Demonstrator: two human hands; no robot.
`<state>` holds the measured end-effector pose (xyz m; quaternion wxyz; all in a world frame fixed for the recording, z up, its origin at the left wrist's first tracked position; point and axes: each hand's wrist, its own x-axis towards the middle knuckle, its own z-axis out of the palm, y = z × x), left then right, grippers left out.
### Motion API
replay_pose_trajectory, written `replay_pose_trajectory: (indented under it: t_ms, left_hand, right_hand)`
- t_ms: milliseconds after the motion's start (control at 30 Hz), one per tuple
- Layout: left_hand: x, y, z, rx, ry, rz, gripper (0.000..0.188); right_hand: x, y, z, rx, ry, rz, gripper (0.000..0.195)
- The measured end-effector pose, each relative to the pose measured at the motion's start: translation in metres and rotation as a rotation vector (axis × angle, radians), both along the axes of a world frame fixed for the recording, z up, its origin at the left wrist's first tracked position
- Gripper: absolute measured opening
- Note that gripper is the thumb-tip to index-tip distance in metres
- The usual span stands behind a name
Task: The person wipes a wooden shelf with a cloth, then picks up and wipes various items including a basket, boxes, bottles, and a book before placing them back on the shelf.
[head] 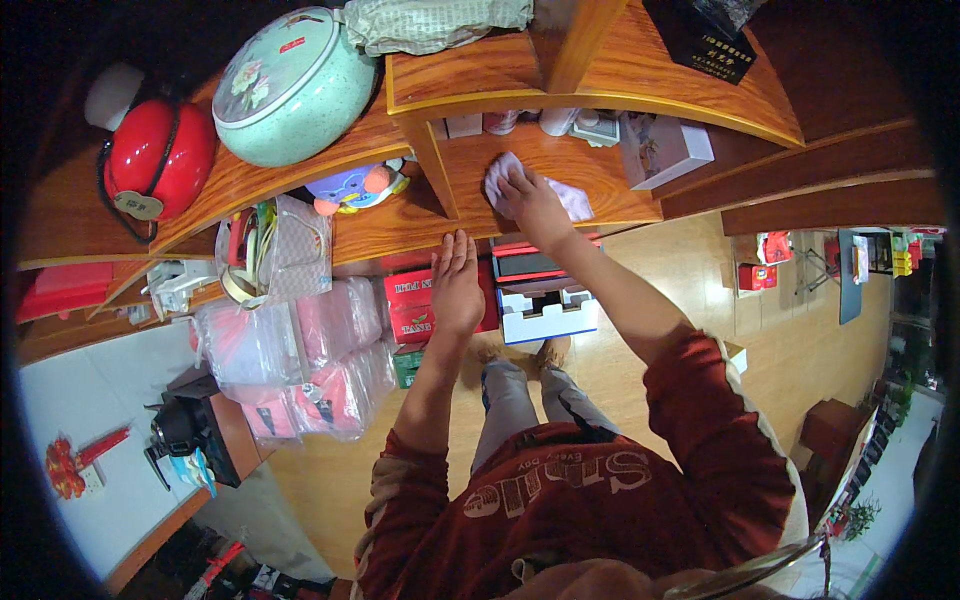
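Observation:
My right hand (529, 202) presses a pale lilac cloth (572, 199) onto a wooden shelf board (469, 169), inside an open compartment. Part of the cloth bunches up past my fingers and another corner trails to the right. My left hand (457, 289) holds nothing; its straight fingertips rest at the front edge of the shelf, left of the cloth. Behind the cloth, at the back of the compartment, stand a small grey-white box (596, 127) and a white cylindrical container (558, 120). A white box with a picture (664, 150) stands at the right end.
Left of the compartment sit a purple plush toy (352, 186) and a paper bag of tape rolls (296, 247). Above are a mint-green lidded jar (300, 97) and a red round vessel (161, 157). Below are red cartons (409, 300), an open white box (547, 322) and plastic-wrapped packs (255, 345).

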<state>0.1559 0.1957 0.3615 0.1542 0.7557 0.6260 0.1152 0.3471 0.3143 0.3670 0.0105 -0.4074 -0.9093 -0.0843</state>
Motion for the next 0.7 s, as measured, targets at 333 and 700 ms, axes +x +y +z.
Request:
replay_pose_trajectory:
  t_ms: [333,700]
  left_hand:
    - [-0.004,0.009,0.009,-0.013,0.068,-0.022,0.057]
    - [-0.004,0.009,-0.002,0.004,0.059,-0.047,0.061]
  right_hand:
    - [-0.01,-0.042,-0.011,-0.221,0.618,0.001,0.045]
    - [-0.04,0.032,0.01,-0.125,0.486,-0.222,0.049]
